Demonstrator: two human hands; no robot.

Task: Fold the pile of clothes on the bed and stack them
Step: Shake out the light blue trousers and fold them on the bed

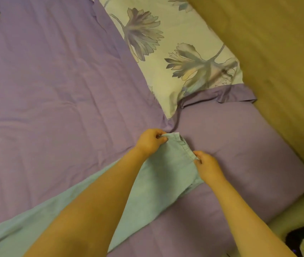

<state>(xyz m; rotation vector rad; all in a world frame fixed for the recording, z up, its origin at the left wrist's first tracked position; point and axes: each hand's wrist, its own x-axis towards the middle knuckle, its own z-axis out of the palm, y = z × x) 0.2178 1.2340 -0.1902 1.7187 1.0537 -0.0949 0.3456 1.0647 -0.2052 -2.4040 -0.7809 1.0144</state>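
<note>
My left hand (151,140) and right hand (205,165) each pinch a corner of the hemmed end of the pale green garment (158,180), laid out flat across the purple bedsheet (54,80). Soft, light, limp cloth; best held at hem corners.

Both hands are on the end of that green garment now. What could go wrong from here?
1. The left hand and right hand pinch only the hem corners of the green garment, so a corner may slip when lifted.
2. Its long body trails off toward the lower left, so it may drag and fold crooked.
3. It may drag the rumpled purple sheet along underneath.
</note>
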